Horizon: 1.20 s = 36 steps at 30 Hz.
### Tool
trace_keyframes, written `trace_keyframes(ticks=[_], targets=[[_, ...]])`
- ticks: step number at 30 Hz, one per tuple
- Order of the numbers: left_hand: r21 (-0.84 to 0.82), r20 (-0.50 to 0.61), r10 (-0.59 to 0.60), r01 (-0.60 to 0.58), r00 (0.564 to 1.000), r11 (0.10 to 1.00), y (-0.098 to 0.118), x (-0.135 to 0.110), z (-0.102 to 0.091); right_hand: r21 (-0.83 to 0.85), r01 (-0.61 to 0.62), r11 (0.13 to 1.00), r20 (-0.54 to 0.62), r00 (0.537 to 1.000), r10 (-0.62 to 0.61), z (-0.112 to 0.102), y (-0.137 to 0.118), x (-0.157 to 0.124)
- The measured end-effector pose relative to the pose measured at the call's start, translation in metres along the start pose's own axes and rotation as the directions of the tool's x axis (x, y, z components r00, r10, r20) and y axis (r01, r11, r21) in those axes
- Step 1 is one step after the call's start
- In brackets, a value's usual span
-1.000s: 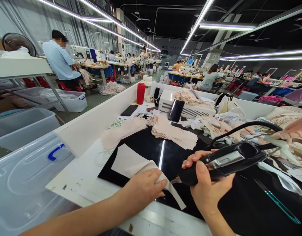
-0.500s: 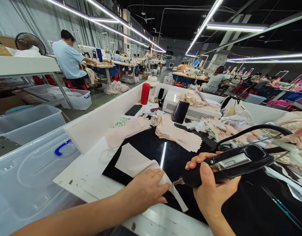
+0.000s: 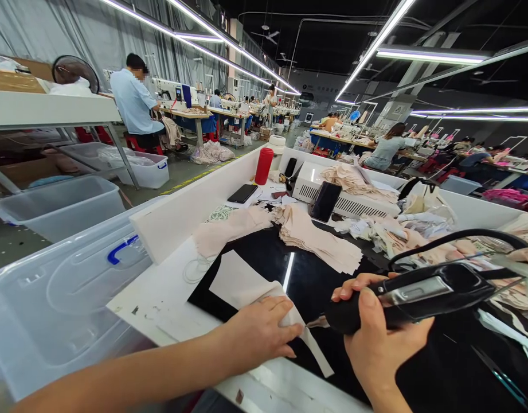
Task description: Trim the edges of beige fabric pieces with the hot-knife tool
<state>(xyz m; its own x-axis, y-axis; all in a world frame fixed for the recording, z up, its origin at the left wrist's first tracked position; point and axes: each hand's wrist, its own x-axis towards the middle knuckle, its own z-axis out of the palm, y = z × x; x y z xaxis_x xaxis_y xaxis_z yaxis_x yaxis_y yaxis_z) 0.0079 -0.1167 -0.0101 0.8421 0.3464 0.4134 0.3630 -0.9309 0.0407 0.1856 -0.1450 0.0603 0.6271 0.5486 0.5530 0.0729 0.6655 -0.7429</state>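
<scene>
My left hand [image 3: 264, 324] lies flat on a pale beige fabric piece [image 3: 235, 275], its fingers pressing the cloth against the black glossy board [image 3: 264, 244]. The cloth buckles slightly beside the fingers. In my right hand [image 3: 384, 327] is a black corded hot knife [image 3: 422, 292] with a silver plate on its body. Its thin metal tip points left and meets the fabric edge just by my left fingertips. From that spot a narrow fabric strip [image 3: 321, 353] runs toward the near edge of the board. Whether the strip is fully separate I cannot tell.
Stacked beige fabric pieces [image 3: 317, 238] lie farther back. Behind them stand a leaning phone [image 3: 326, 201], a flat phone [image 3: 242, 194], a red cylinder [image 3: 264, 166] and a white vented box [image 3: 306, 183]. Scraps [image 3: 388, 235] heap at right, with tweezers [image 3: 500, 373] nearer. Plastic bins [image 3: 70, 287] stand left.
The whole view has shifted, so the table and both hands appear slightly farther right. The knife tip and my left hand keep nearly the same places on the fabric.
</scene>
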Motion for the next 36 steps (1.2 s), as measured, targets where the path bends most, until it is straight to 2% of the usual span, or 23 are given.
trace_keyframes(ticks=[8,12,19,26,32,36], targets=[[-0.09,0.017,-0.009,0.011,1.0,0.996,-0.005,-0.003,-0.002,0.01,0.004,1.0,0.002,1.0,-0.004,0.004,0.001,0.002],[-0.1,-0.007,-0.008,0.008,1.0,0.995,-0.006,-0.002,-0.003,0.024,0.01,1.0,-0.014,1.0,-0.009,0.008,0.001,0.006],[-0.106,-0.027,-0.009,0.006,1.0,0.994,-0.008,-0.001,-0.006,0.057,0.027,0.998,0.023,0.999,-0.028,0.013,0.007,0.007],[-0.114,0.013,-0.011,0.013,1.0,0.993,-0.01,-0.001,-0.008,0.047,0.018,0.999,0.041,0.999,-0.02,0.011,0.018,0.006],[-0.147,0.081,-0.034,0.045,0.996,0.988,-0.01,0.0,-0.015,0.029,0.053,0.998,0.06,0.997,-0.054,0.013,0.017,0.005],[-0.17,0.086,-0.052,0.066,0.995,0.983,-0.009,0.001,-0.019,0.029,0.042,0.999,0.058,0.997,-0.044,0.015,0.018,0.008]])
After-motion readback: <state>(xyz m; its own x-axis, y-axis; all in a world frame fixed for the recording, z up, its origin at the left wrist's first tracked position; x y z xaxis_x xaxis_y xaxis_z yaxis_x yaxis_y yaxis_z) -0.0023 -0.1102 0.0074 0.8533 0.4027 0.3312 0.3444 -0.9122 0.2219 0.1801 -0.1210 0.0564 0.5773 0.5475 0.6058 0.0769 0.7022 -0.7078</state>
